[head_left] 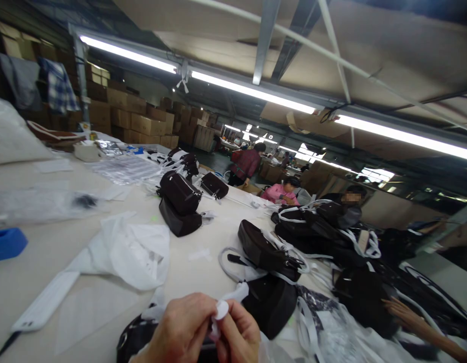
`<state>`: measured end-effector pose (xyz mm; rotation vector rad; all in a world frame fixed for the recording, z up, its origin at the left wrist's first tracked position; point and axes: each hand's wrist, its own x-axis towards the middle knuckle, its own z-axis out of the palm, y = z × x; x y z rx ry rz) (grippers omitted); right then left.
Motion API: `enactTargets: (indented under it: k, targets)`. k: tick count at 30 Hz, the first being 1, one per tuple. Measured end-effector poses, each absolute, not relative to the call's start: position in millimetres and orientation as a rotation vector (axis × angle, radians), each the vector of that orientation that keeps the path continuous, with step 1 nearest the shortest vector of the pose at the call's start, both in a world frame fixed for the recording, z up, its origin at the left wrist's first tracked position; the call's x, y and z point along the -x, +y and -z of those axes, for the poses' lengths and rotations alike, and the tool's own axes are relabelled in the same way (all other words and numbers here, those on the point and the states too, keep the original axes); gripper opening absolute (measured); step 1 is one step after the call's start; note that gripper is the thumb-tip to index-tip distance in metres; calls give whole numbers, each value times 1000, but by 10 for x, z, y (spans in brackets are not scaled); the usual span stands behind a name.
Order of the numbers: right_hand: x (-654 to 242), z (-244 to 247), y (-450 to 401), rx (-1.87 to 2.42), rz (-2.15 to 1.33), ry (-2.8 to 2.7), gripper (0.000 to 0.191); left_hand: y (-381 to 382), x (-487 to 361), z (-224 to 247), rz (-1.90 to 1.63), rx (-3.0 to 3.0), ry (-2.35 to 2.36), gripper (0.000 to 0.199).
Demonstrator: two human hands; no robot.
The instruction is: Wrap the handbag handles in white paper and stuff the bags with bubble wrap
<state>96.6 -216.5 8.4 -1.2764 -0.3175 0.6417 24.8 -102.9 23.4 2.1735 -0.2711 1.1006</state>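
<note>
At six o'clock, my left hand [182,325] and right hand [240,334] pinch closed around a small white round piece [221,309], perhaps paper; probably light, flimsy, best held by its edge.

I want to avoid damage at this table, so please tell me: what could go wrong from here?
The small, round white piece held between the left hand and the right hand might slip and be hard to find among the crumpled, clear plastic nearby. Also, the loose, looped white strap beside the dark brown, smooth handbag could perhaps catch on a sleeve and pull things out of place.
</note>
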Motion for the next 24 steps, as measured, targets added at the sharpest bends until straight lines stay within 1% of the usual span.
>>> enactTargets:
  k: [5,11,14,17,19,22,24]
  targets:
    - [-942,-42,-2147,1221,-608,-332,55,-1017,-234,-218,-1162,-2200,-267,28]
    - [-1077,-186,-2225,1163,-669,-219,61,-1005,-280,-206,-1126,-2213,-272,21]
    - [-1116,-252,-2257,1242,-648,-215,63,-1012,-301,-245,-1140,-2196,-253,21]
    - [-1118,-248,-2266,1411,-573,-329,55,-1022,-324,-270,-1137,-2167,-265,20]
    - [-1130,-248,-2273,1540,-418,-474,47,-1017,-348,-265,-1110,-2166,-275,20]
    - [-1187,-329,-2295,1639,66,-739,36,-988,-380,-266,-1070,-2233,-288,22]
    - [-1222,-434,-2304,1588,338,-814,28,-976,-366,-322,-1016,-2256,-255,22]
